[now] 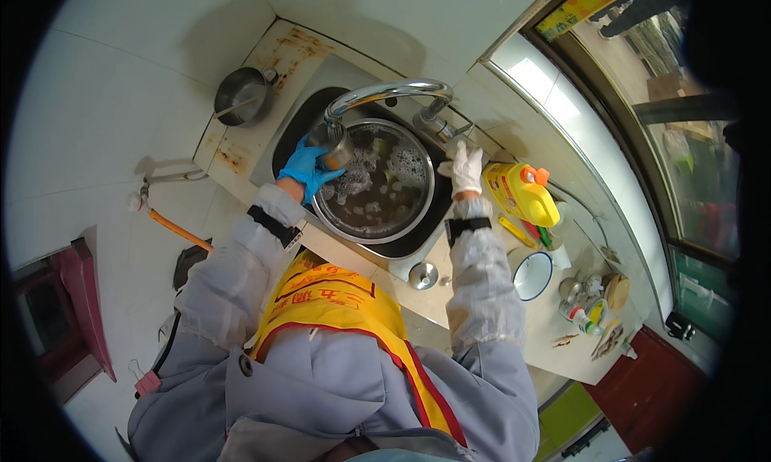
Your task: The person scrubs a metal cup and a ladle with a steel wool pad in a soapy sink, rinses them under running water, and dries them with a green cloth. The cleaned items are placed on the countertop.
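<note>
My left hand [306, 170], in a blue glove, grips a metal cup [335, 149] beneath the spout of the chrome faucet [391, 90]. Below the cup, a large round metal basin [431, 188] of dark, foamy water sits in the sink [289, 116]. Some pale green pieces float in it. My right hand [464, 167], in a white glove, is at the sink's right edge, just below the faucet's lever [462, 131]. Whether its fingers touch anything cannot be made out.
A metal pot [244, 98] stands left of the sink. To the right are a yellow detergent jug [521, 192], a yellow-handled tool [518, 232], a white enamel bowl with a blue rim [533, 275] and several jars. A metal lid [423, 275] lies near the counter's front edge.
</note>
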`<state>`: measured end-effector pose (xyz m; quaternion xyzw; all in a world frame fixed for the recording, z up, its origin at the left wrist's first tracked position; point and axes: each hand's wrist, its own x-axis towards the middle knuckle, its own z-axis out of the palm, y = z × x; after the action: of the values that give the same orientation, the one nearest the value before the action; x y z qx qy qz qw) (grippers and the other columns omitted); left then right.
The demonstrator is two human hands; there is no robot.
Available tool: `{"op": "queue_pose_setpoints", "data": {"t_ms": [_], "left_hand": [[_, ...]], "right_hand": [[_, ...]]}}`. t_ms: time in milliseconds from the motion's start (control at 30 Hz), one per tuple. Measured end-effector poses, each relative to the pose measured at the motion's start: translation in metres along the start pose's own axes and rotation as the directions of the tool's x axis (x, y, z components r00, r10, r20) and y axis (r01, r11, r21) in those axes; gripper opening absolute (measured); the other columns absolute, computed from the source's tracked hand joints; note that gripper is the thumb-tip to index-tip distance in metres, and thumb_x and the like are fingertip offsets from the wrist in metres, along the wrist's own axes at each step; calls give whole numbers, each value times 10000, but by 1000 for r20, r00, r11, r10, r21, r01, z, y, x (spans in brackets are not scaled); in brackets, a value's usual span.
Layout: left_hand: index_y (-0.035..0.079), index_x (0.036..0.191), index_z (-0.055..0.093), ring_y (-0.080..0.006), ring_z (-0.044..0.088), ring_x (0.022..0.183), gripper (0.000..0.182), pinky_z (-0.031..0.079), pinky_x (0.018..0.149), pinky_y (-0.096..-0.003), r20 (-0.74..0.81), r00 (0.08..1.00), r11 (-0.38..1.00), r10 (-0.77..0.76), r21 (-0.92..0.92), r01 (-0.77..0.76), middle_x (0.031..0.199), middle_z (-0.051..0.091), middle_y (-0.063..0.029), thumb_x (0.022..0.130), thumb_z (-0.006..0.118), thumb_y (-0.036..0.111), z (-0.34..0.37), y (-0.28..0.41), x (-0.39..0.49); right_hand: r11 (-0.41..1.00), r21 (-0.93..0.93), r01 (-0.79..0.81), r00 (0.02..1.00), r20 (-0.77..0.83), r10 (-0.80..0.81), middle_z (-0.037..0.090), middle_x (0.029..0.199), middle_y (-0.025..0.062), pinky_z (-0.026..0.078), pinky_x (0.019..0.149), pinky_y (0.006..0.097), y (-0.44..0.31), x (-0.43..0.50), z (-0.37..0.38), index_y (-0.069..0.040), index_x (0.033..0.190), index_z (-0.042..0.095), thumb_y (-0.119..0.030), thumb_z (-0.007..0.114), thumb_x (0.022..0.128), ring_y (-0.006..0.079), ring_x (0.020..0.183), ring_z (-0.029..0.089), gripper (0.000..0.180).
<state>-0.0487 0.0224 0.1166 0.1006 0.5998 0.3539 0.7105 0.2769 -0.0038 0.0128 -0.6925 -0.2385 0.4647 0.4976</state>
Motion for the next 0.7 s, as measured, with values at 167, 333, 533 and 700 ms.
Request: {"op": "queue_pose_setpoints", "data": {"t_ms": [167, 333, 533, 700], "left_hand": [[-56, 1252, 509, -357, 593, 1109, 351, 581, 888, -476, 118, 987, 974, -110, -186, 130, 1221, 582, -247, 986, 362, 121, 7, 9, 24], [-52, 1324, 451, -372, 599, 1092, 417, 577, 899, -455, 367, 896, 876, -249, -310, 370, 1266, 550, -264, 1028, 317, 210, -2, 0, 48], [-46, 1296, 472, -375, 637, 1000, 363, 607, 840, -420, 465, 833, 786, -299, -375, 491, 1193, 589, -267, 1012, 338, 137, -5, 2, 62], [-23, 1259, 508, -364, 619, 1024, 329, 597, 875, -436, 284, 940, 938, -189, -231, 258, 1177, 597, -226, 966, 361, 7, -6, 13, 51]], "right_hand": [[973, 116, -198, 977, 106, 186, 610, 885, 124, 557, 519, 339, 38, -104, -33, -62, 1197, 433, -260, 485, 985, 195, 608, 613, 295], [907, 172, -384, 923, 63, 379, 622, 839, 102, 551, 570, 316, 57, -208, -54, -34, 1116, 525, -288, 474, 1001, 187, 633, 619, 284], [918, 233, -320, 947, 48, 318, 619, 812, 98, 550, 590, 303, 28, -261, -34, -26, 1127, 532, -304, 503, 991, 186, 657, 622, 311], [965, 223, -141, 984, 139, 111, 603, 852, 53, 545, 627, 283, -29, -249, 36, -28, 1169, 507, -225, 515, 985, 134, 677, 594, 269]]}}
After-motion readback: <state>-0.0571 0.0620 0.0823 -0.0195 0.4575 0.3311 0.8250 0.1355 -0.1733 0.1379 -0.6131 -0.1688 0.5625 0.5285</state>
